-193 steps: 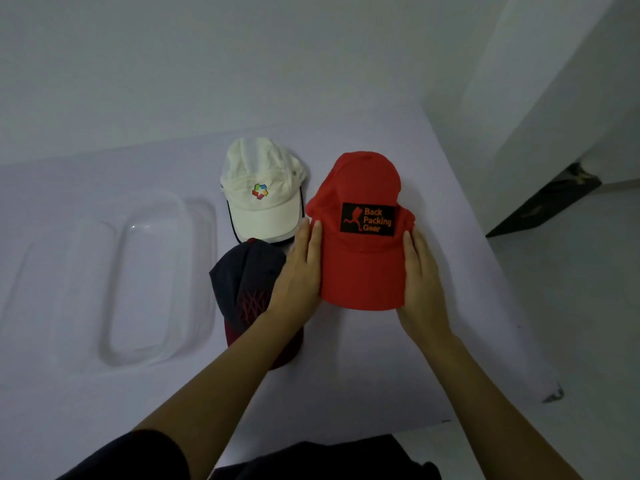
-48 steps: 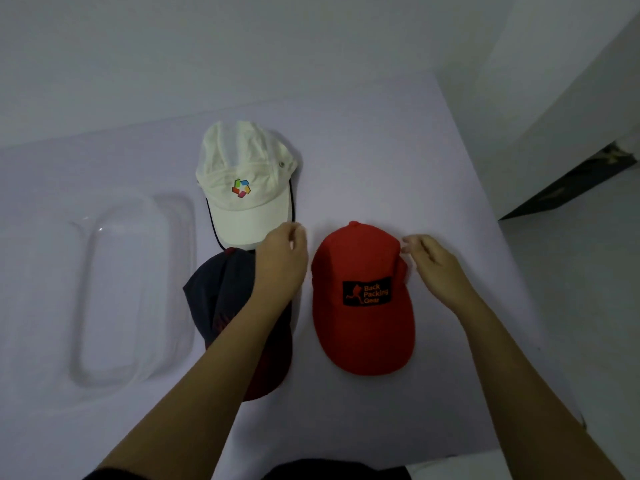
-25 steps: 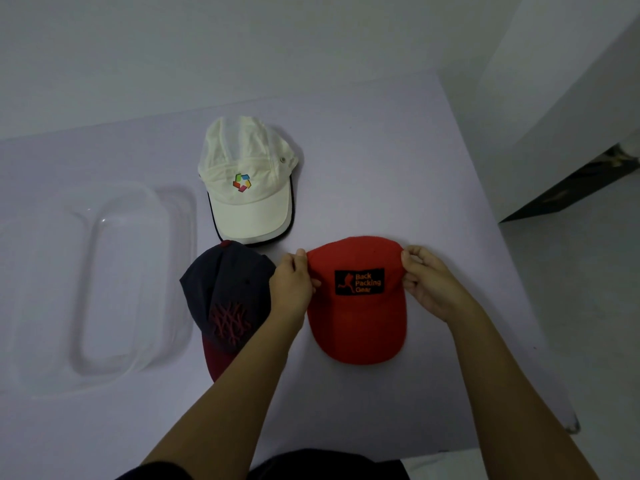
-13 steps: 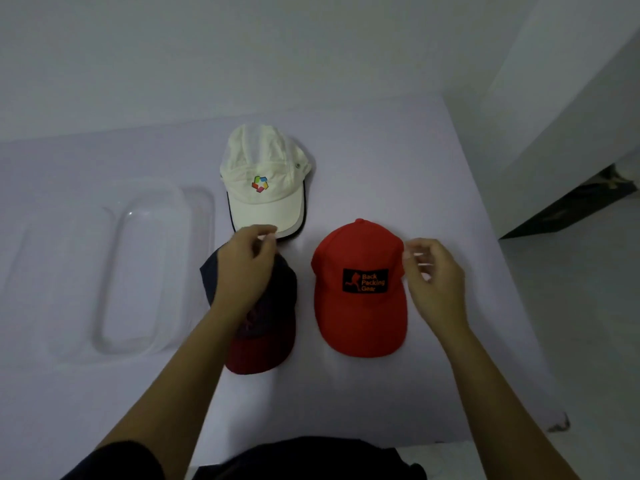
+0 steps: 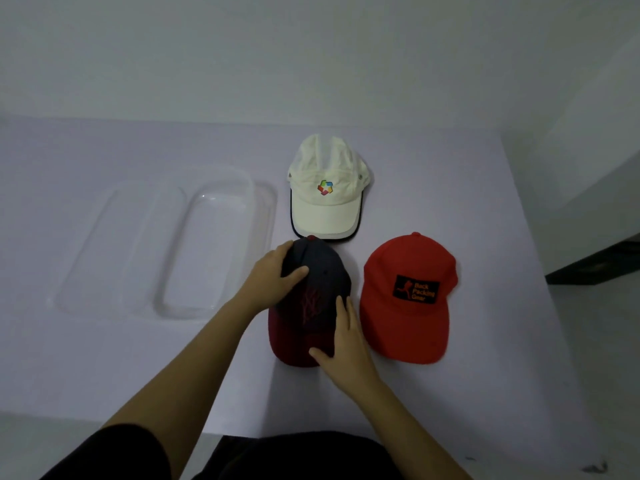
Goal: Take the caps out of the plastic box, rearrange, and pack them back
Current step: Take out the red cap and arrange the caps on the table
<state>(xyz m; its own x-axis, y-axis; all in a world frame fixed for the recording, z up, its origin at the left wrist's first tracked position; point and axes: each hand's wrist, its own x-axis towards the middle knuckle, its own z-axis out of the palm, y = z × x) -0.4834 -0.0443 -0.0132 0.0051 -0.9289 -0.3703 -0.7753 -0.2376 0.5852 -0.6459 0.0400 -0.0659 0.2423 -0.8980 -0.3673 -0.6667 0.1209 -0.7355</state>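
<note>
Three caps lie on the white table. A white cap with a coloured logo sits farthest back. In front of it lies a navy cap with a maroon brim. My left hand grips its crown on the left side. My right hand holds its right edge and brim. A red cap with a black patch rests free on the table to the right. The clear plastic box stands empty to the left of the caps.
A clear lid lies left of the box. The table's right edge drops to a grey floor, with a dark gap under a white wall. The near table edge is close to my body.
Both hands have left the red cap and moved left onto the navy cap. The red cap now lies untouched. The view has shifted, so everything sits further right in the frame.
</note>
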